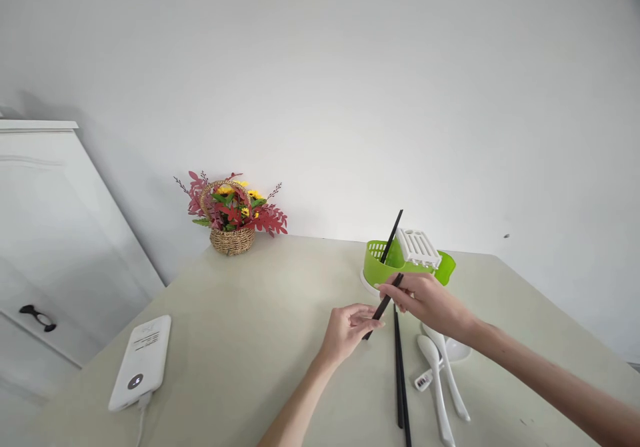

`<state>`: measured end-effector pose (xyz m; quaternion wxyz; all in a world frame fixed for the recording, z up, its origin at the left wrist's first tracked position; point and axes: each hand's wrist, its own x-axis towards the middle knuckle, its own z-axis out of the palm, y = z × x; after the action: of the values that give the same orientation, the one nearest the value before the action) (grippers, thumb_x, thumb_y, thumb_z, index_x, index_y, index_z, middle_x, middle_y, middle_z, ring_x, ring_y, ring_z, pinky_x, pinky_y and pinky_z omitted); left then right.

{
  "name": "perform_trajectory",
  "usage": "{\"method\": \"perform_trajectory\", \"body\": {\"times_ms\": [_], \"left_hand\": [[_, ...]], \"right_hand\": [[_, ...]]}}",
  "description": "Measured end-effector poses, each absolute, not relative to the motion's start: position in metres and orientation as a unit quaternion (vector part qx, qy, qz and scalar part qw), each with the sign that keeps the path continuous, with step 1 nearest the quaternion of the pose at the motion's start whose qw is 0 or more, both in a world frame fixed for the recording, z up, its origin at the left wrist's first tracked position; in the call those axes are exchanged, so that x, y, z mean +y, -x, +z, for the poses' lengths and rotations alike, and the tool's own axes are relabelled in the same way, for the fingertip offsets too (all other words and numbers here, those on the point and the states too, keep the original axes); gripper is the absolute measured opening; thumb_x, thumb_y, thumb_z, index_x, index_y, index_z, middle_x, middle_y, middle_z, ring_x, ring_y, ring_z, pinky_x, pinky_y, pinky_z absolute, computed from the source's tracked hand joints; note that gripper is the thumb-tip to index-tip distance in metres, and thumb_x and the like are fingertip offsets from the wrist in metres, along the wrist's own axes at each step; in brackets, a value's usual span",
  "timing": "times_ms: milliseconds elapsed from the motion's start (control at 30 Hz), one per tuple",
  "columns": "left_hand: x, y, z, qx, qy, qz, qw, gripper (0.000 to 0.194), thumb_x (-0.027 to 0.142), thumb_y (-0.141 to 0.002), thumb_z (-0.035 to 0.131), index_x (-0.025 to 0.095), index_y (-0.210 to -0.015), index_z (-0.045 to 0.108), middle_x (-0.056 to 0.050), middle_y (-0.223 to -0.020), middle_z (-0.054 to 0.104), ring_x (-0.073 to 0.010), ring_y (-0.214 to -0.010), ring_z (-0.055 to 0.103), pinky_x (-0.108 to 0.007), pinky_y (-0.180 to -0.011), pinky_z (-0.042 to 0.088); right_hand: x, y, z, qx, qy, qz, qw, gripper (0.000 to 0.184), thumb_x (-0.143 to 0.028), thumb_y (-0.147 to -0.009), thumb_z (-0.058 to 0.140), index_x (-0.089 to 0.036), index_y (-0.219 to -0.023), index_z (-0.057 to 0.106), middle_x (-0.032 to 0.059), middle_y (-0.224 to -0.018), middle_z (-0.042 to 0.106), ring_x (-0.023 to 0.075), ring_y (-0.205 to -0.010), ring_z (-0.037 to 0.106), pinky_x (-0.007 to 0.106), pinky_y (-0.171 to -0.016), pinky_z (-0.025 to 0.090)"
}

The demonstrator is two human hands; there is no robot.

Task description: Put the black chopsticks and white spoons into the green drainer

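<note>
Between my two hands is a pair of black chopsticks (384, 305), tilted up to the right. My left hand (349, 330) pinches their lower part, while my right hand (417, 293) grips them near the upper end. Just behind my right hand stands a green utensil holder (376, 270) with a white slotted rack (419, 247) on its right part. One black chopstick (392, 236) leans up out of its left compartment. More black chopsticks (400, 373) lie on the table below my hands. Beside them rest white spoons (436, 380), partly under my right forearm.
A wicker basket (233, 241) of artificial flowers stands at the back left, near the wall. On the table's left lies a white power bank (141, 361) with a cable plugged in. A white cabinet (60, 220) stands left of the table (240, 340). A small label (423, 380) lies by the spoons.
</note>
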<state>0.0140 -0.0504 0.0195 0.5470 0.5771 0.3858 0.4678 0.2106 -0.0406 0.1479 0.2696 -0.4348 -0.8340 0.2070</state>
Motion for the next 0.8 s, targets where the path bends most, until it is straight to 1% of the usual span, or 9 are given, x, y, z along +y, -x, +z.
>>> {"method": "perform_trajectory", "body": {"times_ms": [67,133,367,467,567,633,800], "left_hand": [[-0.048,-0.013,0.018,0.402,-0.559,0.472,0.551,0.053,0.056,-0.071,0.088,0.014,-0.102,0.084,-0.014,-0.101,0.082,-0.0305,-0.096,0.077,-0.036,-0.085,0.06],[-0.047,-0.012,0.016,0.408,-0.55,0.47,0.557,0.051,0.056,-0.07,0.088,0.013,-0.097,0.085,-0.013,-0.096,0.083,-0.0305,-0.094,0.077,-0.036,-0.085,0.059],[-0.044,-0.011,0.013,0.391,-0.546,0.457,0.583,0.049,0.054,-0.073,0.087,0.016,-0.103,0.085,-0.011,-0.104,0.082,-0.0304,-0.1,0.077,-0.036,-0.092,0.058],[-0.044,-0.01,0.014,0.382,-0.541,0.455,0.595,0.047,0.052,-0.073,0.088,0.015,-0.101,0.085,-0.012,-0.101,0.083,-0.0294,-0.098,0.077,-0.036,-0.092,0.059],[-0.044,-0.009,0.014,0.377,-0.545,0.458,0.592,0.045,0.051,-0.076,0.086,0.014,-0.1,0.085,-0.012,-0.098,0.083,-0.0285,-0.096,0.078,-0.036,-0.092,0.059],[-0.044,-0.009,0.014,0.381,-0.551,0.461,0.582,0.043,0.052,-0.078,0.084,0.014,-0.099,0.085,-0.011,-0.096,0.083,-0.0281,-0.096,0.078,-0.035,-0.092,0.059],[-0.043,-0.009,0.016,0.397,-0.55,0.466,0.569,0.043,0.054,-0.078,0.083,0.015,-0.096,0.085,-0.011,-0.097,0.083,-0.0289,-0.097,0.078,-0.037,-0.094,0.059]], "right_hand": [[-0.039,-0.212,0.147,-0.831,0.441,0.217,0.26,0.055,-0.065,-0.103,0.042,-0.025,-0.083,0.074,0.0,-0.065,0.065,0.0167,-0.06,0.06,0.031,-0.064,0.047],[-0.038,-0.213,0.146,-0.828,0.446,0.227,0.254,0.056,-0.066,-0.103,0.041,-0.025,-0.085,0.075,0.0005,-0.068,0.067,0.0168,-0.061,0.061,0.031,-0.064,0.047],[-0.034,-0.215,0.147,-0.815,0.455,0.256,0.25,0.051,-0.063,-0.102,0.046,-0.025,-0.087,0.076,-0.0004,-0.064,0.068,0.0177,-0.062,0.066,0.03,-0.065,0.05],[-0.032,-0.216,0.148,-0.81,0.456,0.273,0.249,0.047,-0.06,-0.102,0.048,-0.025,-0.086,0.076,-0.0015,-0.062,0.069,0.0177,-0.062,0.068,0.03,-0.066,0.051],[-0.032,-0.216,0.152,-0.806,0.453,0.284,0.254,0.045,-0.059,-0.101,0.05,-0.025,-0.081,0.071,-0.0017,-0.062,0.069,0.0179,-0.06,0.067,0.031,-0.065,0.052],[-0.032,-0.217,0.155,-0.803,0.447,0.291,0.266,0.042,-0.059,-0.1,0.053,-0.025,-0.08,0.067,-0.0014,-0.065,0.071,0.0179,-0.06,0.067,0.031,-0.065,0.053],[-0.03,-0.218,0.167,-0.784,0.448,0.294,0.313,0.036,-0.061,-0.097,0.058,-0.026,-0.092,0.064,0.0008,-0.078,0.075,0.019,-0.064,0.069,0.032,-0.064,0.055]]}}
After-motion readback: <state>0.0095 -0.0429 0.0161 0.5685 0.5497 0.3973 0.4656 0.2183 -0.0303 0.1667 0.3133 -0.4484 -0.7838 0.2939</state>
